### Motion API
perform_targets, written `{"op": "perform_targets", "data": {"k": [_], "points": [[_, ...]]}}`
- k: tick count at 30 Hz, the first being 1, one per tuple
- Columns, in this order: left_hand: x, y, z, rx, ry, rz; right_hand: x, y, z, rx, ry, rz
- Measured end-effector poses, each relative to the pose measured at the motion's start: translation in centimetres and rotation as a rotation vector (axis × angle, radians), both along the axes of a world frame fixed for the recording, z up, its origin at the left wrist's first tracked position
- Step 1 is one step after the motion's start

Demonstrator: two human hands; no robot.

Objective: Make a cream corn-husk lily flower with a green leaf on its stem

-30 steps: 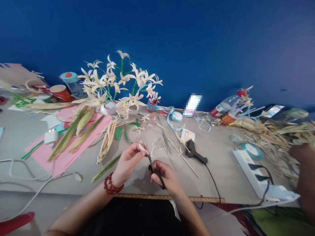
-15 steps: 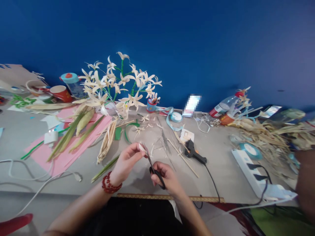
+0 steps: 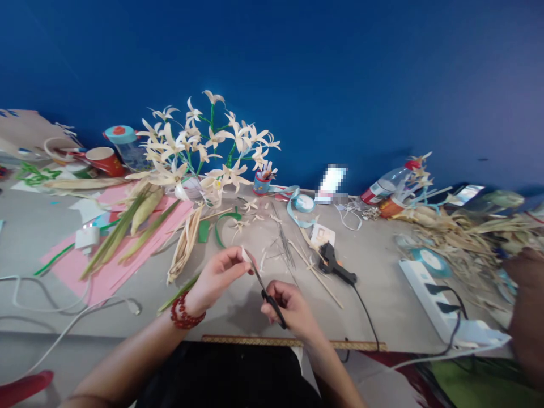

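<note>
My left hand, with a red bead bracelet at the wrist, pinches a small pale piece of corn husk. My right hand is closed round the black handles of a pair of scissors. Their blades point up and left and meet the husk piece at my left fingertips. Beyond my hands, loose husk petals and thin wires lie on the grey table. A bundle of dried husk strips lies left of my left hand.
White husk flowers on green stems stand at the back. Right of my hands lie a black glue gun with its cord and a white power strip. Pink paper is at left. Another person's arm reaches in at far right.
My hands stay almost in place, the left one shifting slightly, still with the husk piece and scissors together. At far right the other person's arm has moved up toward the husk pile.
</note>
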State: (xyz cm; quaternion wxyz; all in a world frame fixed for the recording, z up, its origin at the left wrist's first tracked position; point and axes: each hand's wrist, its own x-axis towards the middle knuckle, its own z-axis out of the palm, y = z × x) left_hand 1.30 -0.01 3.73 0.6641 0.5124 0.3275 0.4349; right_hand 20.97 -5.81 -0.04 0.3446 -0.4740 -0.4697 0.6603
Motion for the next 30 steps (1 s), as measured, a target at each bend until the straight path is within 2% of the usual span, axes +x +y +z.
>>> {"op": "perform_targets", "data": {"k": [12,22,30], "points": [[-0.6,0.6,0.7,0.042,0.158,-0.105,0.2,0.0,0.0,-0.028,-0.040,0.002],[-1.3,1.4,2.2,0.199,0.422,-0.205,1.0,0.4,0.2,-0.004,0.004,0.079],[-1.3,1.8,2.3,0.199,0.454,-0.230,0.9,0.6,0.5,0.008,-0.031,0.068]]}}
